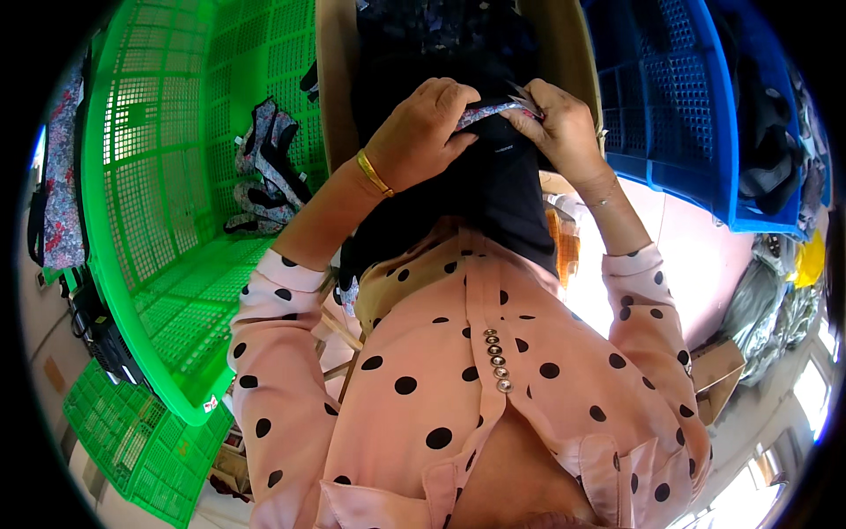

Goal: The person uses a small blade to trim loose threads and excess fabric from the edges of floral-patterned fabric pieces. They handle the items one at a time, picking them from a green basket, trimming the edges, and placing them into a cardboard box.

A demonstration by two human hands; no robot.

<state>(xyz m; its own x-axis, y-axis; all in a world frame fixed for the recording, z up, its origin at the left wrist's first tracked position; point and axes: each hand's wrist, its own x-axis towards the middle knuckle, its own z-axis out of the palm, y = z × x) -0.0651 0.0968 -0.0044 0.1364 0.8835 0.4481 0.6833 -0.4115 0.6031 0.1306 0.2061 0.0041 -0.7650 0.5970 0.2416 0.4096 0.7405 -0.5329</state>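
Note:
My left hand (432, 119) and my right hand (562, 130) are held close together in front of me. Both pinch a narrow strip of floral fabric (485, 113), pink and blue-grey, which stretches between them. Thin, pointed, pale slivers show by the right fingertips; whether they are a tool or folds of cloth I cannot tell. Black cloth (493, 181) lies under the hands and over my lap. Beyond it, dark fabric (441, 35) fills the space between two tan walls of a box or trough (337, 79).
At left stands a large green plastic crate (145, 291) with several floral fabric pieces (264, 163) inside. A second green crate (145, 441) sits lower. A blue crate (656, 181) is at right, dark items beyond it. Clear plastic bags (758, 304) and a cardboard box (716, 375) lie at lower right.

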